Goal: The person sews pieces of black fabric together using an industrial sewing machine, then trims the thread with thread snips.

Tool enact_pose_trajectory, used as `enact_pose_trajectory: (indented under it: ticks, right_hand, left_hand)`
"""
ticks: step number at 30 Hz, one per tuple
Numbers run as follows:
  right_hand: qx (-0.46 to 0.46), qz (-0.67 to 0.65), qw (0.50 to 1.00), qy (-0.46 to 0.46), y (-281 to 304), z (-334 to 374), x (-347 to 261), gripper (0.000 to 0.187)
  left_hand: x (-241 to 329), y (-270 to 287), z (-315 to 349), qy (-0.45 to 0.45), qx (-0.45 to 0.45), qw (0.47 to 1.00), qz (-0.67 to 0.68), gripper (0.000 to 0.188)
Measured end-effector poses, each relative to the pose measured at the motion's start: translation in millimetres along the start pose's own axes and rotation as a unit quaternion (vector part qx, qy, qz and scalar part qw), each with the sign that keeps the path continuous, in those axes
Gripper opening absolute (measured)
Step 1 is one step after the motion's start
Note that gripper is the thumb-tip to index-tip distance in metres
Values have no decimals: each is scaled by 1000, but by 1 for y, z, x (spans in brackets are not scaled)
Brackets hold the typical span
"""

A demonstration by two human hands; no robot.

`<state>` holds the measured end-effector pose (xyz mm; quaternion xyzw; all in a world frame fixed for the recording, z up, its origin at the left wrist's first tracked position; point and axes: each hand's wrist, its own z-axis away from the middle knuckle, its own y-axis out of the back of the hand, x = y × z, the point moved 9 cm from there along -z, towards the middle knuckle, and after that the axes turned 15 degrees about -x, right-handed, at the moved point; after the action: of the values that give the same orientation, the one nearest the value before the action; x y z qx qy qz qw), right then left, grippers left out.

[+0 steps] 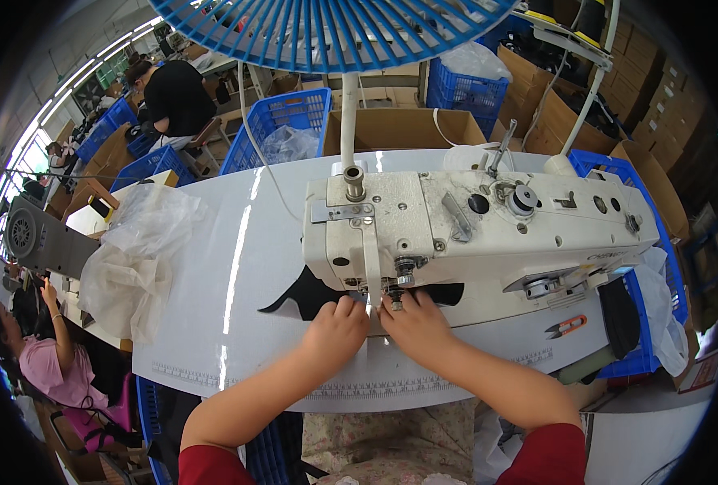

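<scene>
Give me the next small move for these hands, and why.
Probably ease the black cloth slowly along with both hands, fingertips clear of the machine: the cloth runs beneath its working end, showing on both sides, and the left hand and right hand sit close by there.

Long white tube lights [115, 43] upper left. Brown cardboard cartons [665, 101] stacked upper right. Beyond glossy white worktable [189, 299]: blue lattice-sided plastic crate [304, 103], open brown cardboard box [399, 129].
</scene>
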<state>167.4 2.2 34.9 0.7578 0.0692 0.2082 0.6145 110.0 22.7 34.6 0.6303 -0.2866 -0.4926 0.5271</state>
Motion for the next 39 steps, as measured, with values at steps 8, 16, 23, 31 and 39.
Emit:
enact_pose_trajectory:
  ticks: [8,16,23,31,39]
  right_hand:
    - [-142,-1,990,-6,9,11,14,15]
    - [-140,-107,971,161,-5,-3,-11,12]
    - [-134,-86,978,135,0,-5,-11,12]
    - [-177,-36,976,125,-7,-3,-16,20]
    - [-183,-26,977,106,-13,-6,-17,24]
  left_hand:
    - [-7,13,12,84,-75,994,-3,11]
    - [4,20,12,-120,12,993,-8,18]
    - [-7,6,4,-131,-88,986,62,14]
    - [-2,2,12,-147,-11,988,47,13]
    - [1,-1,7,-124,-27,992,11,13]
